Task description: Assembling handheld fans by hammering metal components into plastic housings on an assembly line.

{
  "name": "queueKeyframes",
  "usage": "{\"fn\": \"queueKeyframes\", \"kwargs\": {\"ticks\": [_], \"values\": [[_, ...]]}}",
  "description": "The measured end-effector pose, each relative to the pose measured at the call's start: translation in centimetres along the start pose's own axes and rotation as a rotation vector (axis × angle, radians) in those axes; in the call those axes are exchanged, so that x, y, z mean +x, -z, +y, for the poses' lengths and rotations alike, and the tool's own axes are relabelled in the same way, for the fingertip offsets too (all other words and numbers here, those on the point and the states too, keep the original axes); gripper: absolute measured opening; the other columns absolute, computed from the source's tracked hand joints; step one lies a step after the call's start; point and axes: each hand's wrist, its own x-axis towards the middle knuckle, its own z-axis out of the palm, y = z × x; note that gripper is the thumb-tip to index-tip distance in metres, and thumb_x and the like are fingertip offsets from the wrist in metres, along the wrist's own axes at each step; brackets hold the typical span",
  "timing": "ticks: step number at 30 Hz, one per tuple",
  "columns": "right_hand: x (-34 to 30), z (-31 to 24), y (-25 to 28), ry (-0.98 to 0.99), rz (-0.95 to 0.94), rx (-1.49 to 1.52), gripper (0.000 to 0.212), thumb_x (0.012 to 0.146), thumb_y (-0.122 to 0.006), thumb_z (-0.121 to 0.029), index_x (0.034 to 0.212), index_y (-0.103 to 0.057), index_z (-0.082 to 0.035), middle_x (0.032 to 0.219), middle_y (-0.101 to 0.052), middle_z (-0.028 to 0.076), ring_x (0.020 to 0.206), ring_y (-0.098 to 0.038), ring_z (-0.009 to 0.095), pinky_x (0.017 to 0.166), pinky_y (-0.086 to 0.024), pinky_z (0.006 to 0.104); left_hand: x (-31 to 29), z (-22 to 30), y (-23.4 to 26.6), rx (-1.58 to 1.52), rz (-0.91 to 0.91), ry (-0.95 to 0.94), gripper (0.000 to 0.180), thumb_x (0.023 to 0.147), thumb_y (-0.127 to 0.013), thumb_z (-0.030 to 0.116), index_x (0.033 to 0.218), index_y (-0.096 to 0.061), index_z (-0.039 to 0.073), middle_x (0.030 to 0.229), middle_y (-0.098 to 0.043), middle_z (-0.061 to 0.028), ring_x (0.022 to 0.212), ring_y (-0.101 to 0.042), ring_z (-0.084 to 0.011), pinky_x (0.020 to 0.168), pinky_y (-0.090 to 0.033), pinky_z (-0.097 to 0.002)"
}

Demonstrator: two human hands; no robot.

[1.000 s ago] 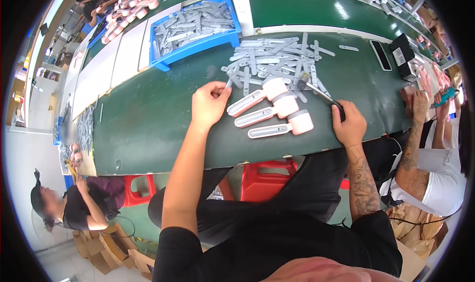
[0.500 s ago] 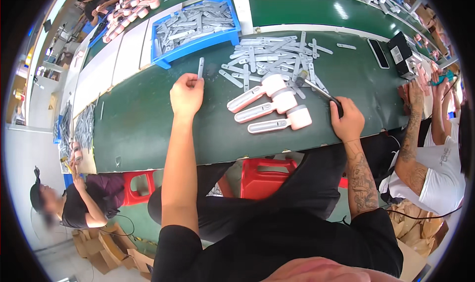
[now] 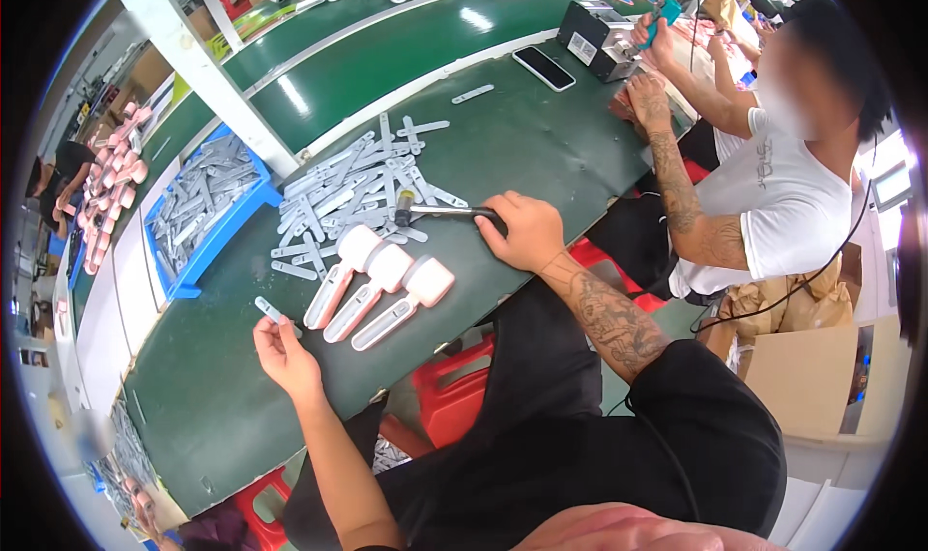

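Observation:
My left hand (image 3: 288, 360) pinches a slim grey strip (image 3: 268, 308) by one end, just left of the pink devices. In my right hand (image 3: 527, 232) is the black grip of a small hammer (image 3: 447, 210). Its shaft points left, and its yellowish head lies over the edge of a pile of grey strips (image 3: 338, 188). Between my hands, three pink-and-grey devices (image 3: 385, 325) with round heads and long handles lie side by side on the green tabletop (image 3: 503, 164). Neither hand touches them.
A blue bin (image 3: 224, 230) full of grey strips stands left of the pile, beside a white post (image 3: 208, 63). A phone (image 3: 544, 69) and a black box (image 3: 592, 41) lie farther right. A co-worker in a white shirt (image 3: 783, 193) works at my right. A red stool (image 3: 454, 387) shows below the table edge.
The view has turned, so the scene has swung round in it. My left hand has come closer to the devices' handles, still with the strip. My right hand keeps hold of the hammer.

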Motion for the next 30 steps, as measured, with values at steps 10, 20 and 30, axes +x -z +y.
{"fn": "queueKeyframes", "kwargs": {"ticks": [10, 20, 30], "values": [[-0.3, 0.2, -0.3, -0.017, -0.002, 0.022, 0.022, 0.088, -0.081, -0.033, 0.094, -0.072, -0.014, 0.083, -0.065, 0.004, 0.073, -0.069, 0.028, 0.064, -0.054, 0.0427, -0.3, 2.2, -0.7, 0.147, 0.009, 0.022, 0.016, 0.109, -0.068, 0.013, 0.116, -0.064, -0.001, 0.090, -0.063, 0.0030, 0.077, -0.054, -0.0031, 0.067, -0.043, -0.0222], [-0.6, 0.2, -0.7, -0.003, 0.004, 0.018, 0.024, 0.086, -0.082, -0.033, 0.097, -0.072, -0.014, 0.086, -0.066, 0.004, 0.077, -0.071, 0.028, 0.069, -0.054, 0.0437, -0.2, 0.6, 0.9, -0.007, -0.062, 0.028, 0.007, 0.109, -0.061, 0.009, 0.112, -0.063, 0.002, 0.085, -0.058, 0.0027, 0.075, -0.050, -0.0054, 0.067, -0.040, -0.0235], [-0.8, 0.5, -0.6, -0.005, 0.026, 0.094, 0.025, 0.090, -0.081, -0.035, 0.097, -0.072, -0.014, 0.086, -0.069, 0.005, 0.077, -0.071, 0.030, 0.067, -0.055, 0.0444, -0.1, 0.3, 0.9, -0.026, -0.074, 0.059, 0.008, 0.109, -0.059, 0.009, 0.106, -0.063, 0.002, 0.089, -0.062, -0.0014, 0.082, -0.056, -0.0093, 0.077, -0.046, -0.0258]]}}
